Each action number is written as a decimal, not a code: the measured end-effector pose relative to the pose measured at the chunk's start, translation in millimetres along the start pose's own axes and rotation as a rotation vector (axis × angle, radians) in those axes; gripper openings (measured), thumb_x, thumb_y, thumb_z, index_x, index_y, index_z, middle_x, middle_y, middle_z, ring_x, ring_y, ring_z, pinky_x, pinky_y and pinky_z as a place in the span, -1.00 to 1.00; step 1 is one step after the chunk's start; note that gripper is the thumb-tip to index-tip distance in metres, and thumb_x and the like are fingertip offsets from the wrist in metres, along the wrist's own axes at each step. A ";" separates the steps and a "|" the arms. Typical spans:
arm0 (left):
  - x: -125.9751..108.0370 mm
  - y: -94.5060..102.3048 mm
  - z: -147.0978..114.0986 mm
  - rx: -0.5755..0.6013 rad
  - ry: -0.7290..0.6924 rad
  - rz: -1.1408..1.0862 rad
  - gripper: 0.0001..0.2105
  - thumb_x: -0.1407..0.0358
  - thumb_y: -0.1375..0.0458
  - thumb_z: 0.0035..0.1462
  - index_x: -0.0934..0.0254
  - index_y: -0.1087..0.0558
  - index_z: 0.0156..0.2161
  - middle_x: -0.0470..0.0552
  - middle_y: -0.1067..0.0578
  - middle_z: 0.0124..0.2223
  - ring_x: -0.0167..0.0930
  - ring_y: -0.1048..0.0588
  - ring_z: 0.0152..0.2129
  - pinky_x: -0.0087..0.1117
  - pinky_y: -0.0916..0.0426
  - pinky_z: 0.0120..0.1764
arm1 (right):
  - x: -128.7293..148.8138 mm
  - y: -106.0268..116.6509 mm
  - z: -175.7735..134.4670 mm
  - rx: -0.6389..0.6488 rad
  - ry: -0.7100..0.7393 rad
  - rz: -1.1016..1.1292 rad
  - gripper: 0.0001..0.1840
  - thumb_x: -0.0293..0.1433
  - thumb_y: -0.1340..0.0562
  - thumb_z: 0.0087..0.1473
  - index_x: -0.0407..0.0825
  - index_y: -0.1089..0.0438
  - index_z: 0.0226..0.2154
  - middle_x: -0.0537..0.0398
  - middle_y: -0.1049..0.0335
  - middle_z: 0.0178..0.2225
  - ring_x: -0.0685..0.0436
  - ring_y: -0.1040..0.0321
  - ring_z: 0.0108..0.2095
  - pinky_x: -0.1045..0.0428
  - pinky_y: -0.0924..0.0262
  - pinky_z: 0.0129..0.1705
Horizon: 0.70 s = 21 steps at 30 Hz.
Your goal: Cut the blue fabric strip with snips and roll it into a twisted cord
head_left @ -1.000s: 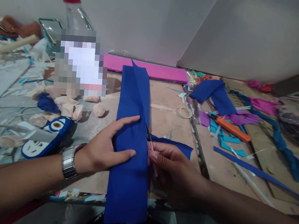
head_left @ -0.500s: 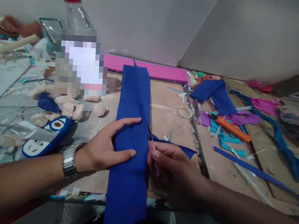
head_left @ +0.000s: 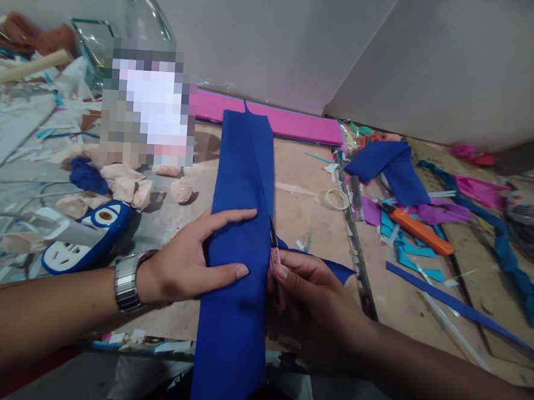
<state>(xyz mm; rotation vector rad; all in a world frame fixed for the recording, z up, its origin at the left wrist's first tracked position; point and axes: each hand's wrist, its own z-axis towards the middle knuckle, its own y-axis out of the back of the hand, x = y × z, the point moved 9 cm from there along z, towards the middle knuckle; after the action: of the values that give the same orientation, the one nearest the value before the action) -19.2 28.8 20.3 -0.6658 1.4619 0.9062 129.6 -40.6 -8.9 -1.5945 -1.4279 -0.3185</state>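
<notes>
A long strip of blue cloth (head_left: 235,319) lies across the table and hangs over its front edge. My left hand (head_left: 204,253) rests on it with thumb and fingers spread, pressing it down. Along the cloth's right edge, my right hand (head_left: 316,287) is closed around scissors (head_left: 276,258) with pink handles and a dark blade. The blade lies against the edge of the cloth, pointing away from me. A narrow blue offcut (head_left: 335,266) trails out to the right behind my right hand. How far the blades are apart is hard to make out.
A pink folded panel (head_left: 299,125) lies at the back. To the right are a tape roll (head_left: 336,199), an orange cutter knife (head_left: 421,230), folded blue cloth (head_left: 387,165) and scraps. A blue-and-white power strip (head_left: 88,237) and a clear bottle (head_left: 146,17) stand left.
The whole view has shifted slightly, so everything sits a little further right. Both hands keep nearly the same place on the blue cloth, whose upper fold looks slightly more raised.
</notes>
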 end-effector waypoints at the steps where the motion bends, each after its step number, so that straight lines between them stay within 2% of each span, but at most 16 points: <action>1: 0.7 -0.2 -0.4 0.002 0.003 -0.006 -0.29 0.23 -0.42 0.10 0.16 -0.35 0.35 0.19 -0.45 0.28 -0.09 -0.49 0.16 0.00 -0.32 0.31 | 0.3 -0.2 0.0 -0.002 0.002 0.003 -0.62 -0.10 -0.41 0.16 -0.06 -0.42 -0.41 0.24 -0.27 -0.62 0.11 -0.06 -0.65 0.15 0.05 -0.59; 7: 3.8 -1.2 -1.9 0.010 0.011 -0.024 -0.26 0.24 -0.42 0.11 0.15 -0.33 0.37 0.18 -0.47 0.27 -0.08 -0.49 0.18 0.06 -0.27 0.33 | 2.6 1.4 0.2 -0.029 0.026 0.003 -0.61 -0.12 -0.43 0.14 -0.08 -0.41 -0.43 0.23 -0.26 -0.61 0.11 -0.04 -0.62 0.15 0.09 -0.56; 11: 4.4 -0.7 -1.8 0.002 0.006 -0.026 -0.26 0.23 -0.42 0.10 0.13 -0.33 0.38 0.17 -0.46 0.29 -0.06 -0.47 0.19 0.08 -0.25 0.34 | -1.1 0.9 -0.2 -0.022 0.005 0.048 -0.62 -0.11 -0.43 0.14 -0.06 -0.41 -0.41 0.25 -0.24 -0.62 0.09 -0.04 -0.63 0.13 0.02 -0.54; 21: 0.8 0.1 -1.6 -0.004 -0.005 -0.028 -0.27 0.21 -0.41 0.12 0.16 -0.33 0.37 0.19 -0.45 0.29 -0.07 -0.47 0.19 0.04 -0.28 0.33 | -0.8 5.1 4.5 0.004 0.019 -0.003 -0.63 -0.12 -0.41 0.16 -0.05 -0.40 -0.40 0.23 -0.26 -0.59 0.08 -0.03 -0.59 0.10 0.05 -0.49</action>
<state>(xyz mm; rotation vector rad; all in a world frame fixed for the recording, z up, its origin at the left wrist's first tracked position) -20.2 27.6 19.5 -0.6851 1.4434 0.8884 132.2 -37.1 -14.2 -1.5827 -1.4152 -0.3318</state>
